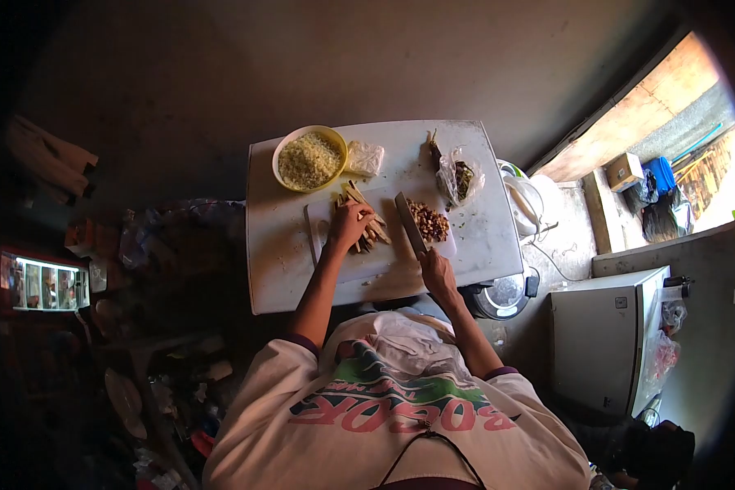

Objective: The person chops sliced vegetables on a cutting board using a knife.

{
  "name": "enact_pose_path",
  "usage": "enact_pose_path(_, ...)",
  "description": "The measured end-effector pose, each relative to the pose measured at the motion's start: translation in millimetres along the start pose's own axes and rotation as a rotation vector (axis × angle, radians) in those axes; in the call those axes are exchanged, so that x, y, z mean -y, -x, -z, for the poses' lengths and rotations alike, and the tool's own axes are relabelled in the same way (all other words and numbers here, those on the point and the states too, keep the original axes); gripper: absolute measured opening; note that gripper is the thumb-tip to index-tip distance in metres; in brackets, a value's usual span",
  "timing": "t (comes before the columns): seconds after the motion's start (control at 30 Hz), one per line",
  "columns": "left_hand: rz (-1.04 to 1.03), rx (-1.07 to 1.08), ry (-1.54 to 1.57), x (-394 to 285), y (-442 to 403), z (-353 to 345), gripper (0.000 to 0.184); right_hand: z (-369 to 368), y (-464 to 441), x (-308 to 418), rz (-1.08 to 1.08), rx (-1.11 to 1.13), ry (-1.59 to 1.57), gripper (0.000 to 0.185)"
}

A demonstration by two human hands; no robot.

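Observation:
On a white cutting board (pixel 363 263) lie long light-brown strips (pixel 376 236) in a loose bundle. My left hand (pixel 350 224) is on the bundle, its fingers closed on some strips. My right hand (pixel 438 270) grips the handle of a wide knife (pixel 410 226), whose blade points away from me. Just right of the blade is a pile of small brown chopped pieces (pixel 429 222). Behind the board, a yellow bowl (pixel 344 167) holds pale shredded food, with a wrapped white block (pixel 365 158) beside it.
The white table (pixel 278 282) also bears a clear plastic bag (pixel 463 181) and a dark eggplant-like item (pixel 435 150) at the back right. A rice-cooker-like appliance (pixel 501 299) stands on the floor to the right, near a small white fridge (pixel 594 331).

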State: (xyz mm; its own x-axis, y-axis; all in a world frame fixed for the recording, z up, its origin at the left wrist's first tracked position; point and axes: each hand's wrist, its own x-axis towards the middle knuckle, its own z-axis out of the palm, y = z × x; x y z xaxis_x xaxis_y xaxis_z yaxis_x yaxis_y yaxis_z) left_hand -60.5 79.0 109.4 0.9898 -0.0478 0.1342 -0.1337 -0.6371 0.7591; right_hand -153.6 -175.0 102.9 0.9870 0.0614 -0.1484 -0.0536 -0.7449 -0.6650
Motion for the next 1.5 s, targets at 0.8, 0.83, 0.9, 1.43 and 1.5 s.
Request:
enact_pose_path(0.8,0.610,0.341,0.189,-31,94,-32,0.030,26,-17,-34,0.183,0.133,-0.128,0.029)
enact_pose_path(0.83,0.597,0.295,0.247,-27,97,-36,0.031,30,-17,-31,0.188,0.136,-0.128,0.029)
enact_pose_path(0.9,0.621,0.269,0.314,-21,105,-38,0.031,37,-16,-27,0.233,0.106,-0.129,0.028)
enact_pose_path(1.43,0.543,-0.057,0.577,-40,101,-103,0.038,42,-11,-21,0.085,0.221,-0.059,0.035)
enact_pose_path(1.5,0.409,-0.073,0.481,-42,94,-107,0.040,41,-8,-20,0.066,0.230,-0.040,0.033)
